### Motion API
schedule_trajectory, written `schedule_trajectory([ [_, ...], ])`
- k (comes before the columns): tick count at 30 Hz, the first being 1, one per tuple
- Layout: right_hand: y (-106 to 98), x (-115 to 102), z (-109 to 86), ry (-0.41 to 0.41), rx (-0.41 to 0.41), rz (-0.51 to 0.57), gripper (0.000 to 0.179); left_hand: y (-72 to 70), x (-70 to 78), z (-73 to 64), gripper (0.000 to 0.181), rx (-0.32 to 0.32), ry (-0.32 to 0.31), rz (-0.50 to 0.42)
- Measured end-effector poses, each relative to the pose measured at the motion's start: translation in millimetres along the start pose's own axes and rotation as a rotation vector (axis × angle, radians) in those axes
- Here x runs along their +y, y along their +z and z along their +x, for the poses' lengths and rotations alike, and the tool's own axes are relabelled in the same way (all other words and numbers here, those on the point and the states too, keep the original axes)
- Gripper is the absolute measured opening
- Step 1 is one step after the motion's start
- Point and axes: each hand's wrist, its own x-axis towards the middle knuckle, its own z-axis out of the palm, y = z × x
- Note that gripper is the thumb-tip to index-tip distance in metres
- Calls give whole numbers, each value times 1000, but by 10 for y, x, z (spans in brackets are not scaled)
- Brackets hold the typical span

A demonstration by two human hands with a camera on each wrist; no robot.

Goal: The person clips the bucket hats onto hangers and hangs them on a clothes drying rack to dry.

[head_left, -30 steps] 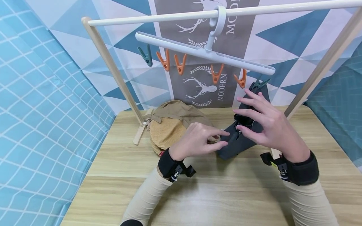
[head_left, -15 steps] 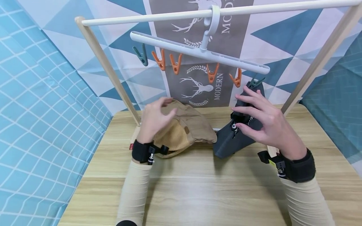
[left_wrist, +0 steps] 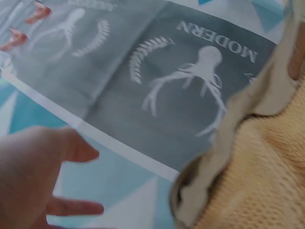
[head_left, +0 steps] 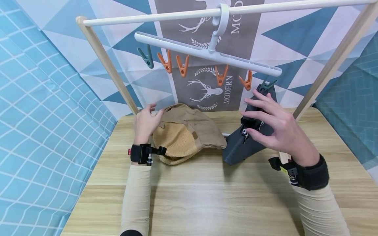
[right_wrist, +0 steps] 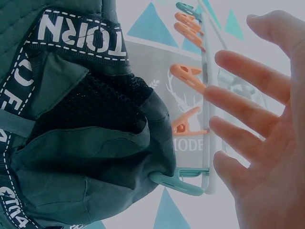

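Note:
My left hand (head_left: 146, 123), fingers relaxed and holding nothing, is beside the left edge of a tan hat (head_left: 203, 126) with a yellow woven-looking part. In the left wrist view a gap shows between the hand and the hat (left_wrist: 267, 162). A dark grey hat (head_left: 245, 149) hangs by a green clothespin (head_left: 266, 86) at the right end of a white hanger (head_left: 203, 52). The right wrist view shows white lettering on that hat's trim (right_wrist: 83, 36). My right hand (head_left: 274, 126) is spread loosely in front of the dark hat, with nothing gripped.
The hanger hooks over a white rod (head_left: 147, 18) on a wooden frame (head_left: 110, 67). Several orange clothespins (head_left: 183, 65) and another green one (head_left: 146, 56) hang from it. Patterned cloth (head_left: 53, 108) walls surround the wooden table (head_left: 189, 203).
My left hand has moved from between the two hats leftward to the tan hat's far left side. The tan hat is spread differently. My right hand has stayed nearly still.

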Motion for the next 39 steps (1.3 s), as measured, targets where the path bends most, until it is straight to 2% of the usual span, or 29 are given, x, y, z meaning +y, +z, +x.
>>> schedule_trajectory([
  [4,6,-15,7,-6,-19,-20,45,109,-141,40,73,-111,-81,27],
  [6,13,-25,12,-15,-34,-36,47,165,-211,57,79,-145,-103,42],
  [11,46,-40,9,-32,-82,-92,54,279,-345,87,88,-207,-106,97],
  [15,89,-19,-22,-21,-154,-144,57,322,-412,92,84,-255,-89,109],
  [20,143,39,-68,13,-235,-172,46,327,-433,91,80,-255,-82,115],
  [26,167,85,-92,44,-255,-187,29,326,-421,99,78,-252,-77,109],
  [33,175,91,-90,53,-248,-187,28,311,-432,108,80,-239,-73,33],
  [39,175,89,-83,64,-242,-185,31,250,-397,116,80,-234,-29,-38],
])
